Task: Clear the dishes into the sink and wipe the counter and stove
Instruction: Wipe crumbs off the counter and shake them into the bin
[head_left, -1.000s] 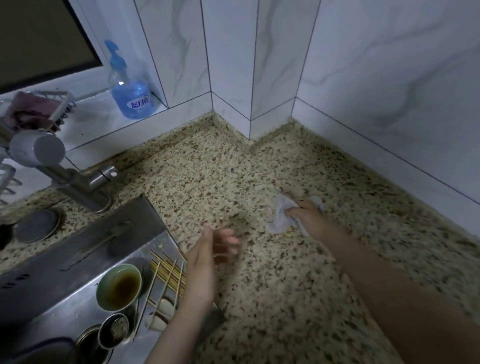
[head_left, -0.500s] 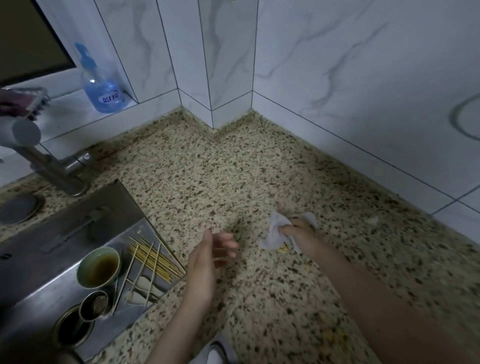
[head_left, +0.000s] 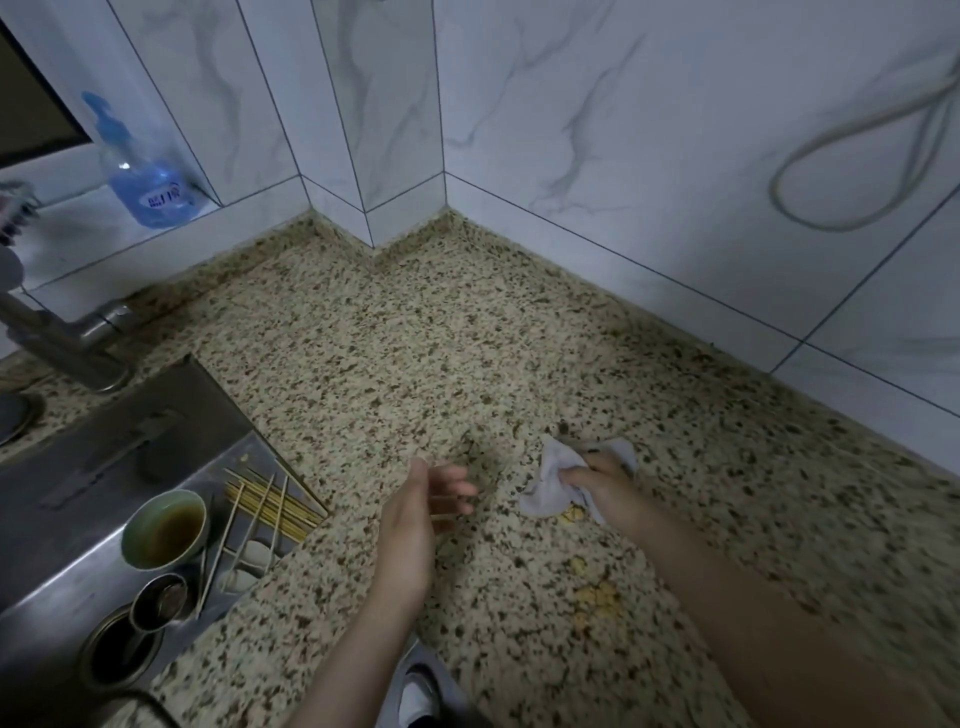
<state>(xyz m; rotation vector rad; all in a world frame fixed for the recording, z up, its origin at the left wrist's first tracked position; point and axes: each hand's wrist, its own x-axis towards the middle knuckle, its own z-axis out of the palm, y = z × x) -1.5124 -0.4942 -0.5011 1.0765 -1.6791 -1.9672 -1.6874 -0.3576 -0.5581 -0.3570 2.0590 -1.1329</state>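
My right hand (head_left: 597, 480) presses a crumpled white cloth (head_left: 551, 480) onto the speckled granite counter (head_left: 415, 338). Yellow crumbs (head_left: 595, 597) lie on the counter just in front of that hand. My left hand (head_left: 415, 525) hovers edge-up over the counter left of the cloth, fingers apart and holding nothing. The steel sink (head_left: 67, 551) at lower left holds a green bowl (head_left: 163, 527) with brown liquid, a small metal cup (head_left: 158, 603), several bamboo skewers (head_left: 270, 501) and a pale spoon.
A faucet (head_left: 62, 340) stands behind the sink. A blue soap bottle (head_left: 140, 176) sits on the tiled ledge at upper left. White marble-tile walls bound the counter at the back and right, with a jutting corner (head_left: 374, 223). A hose (head_left: 857, 156) hangs on the right wall.
My right hand has dragged the cloth toward me and a little left across the counter. The view has swung right. My left hand has kept its hovering pose.
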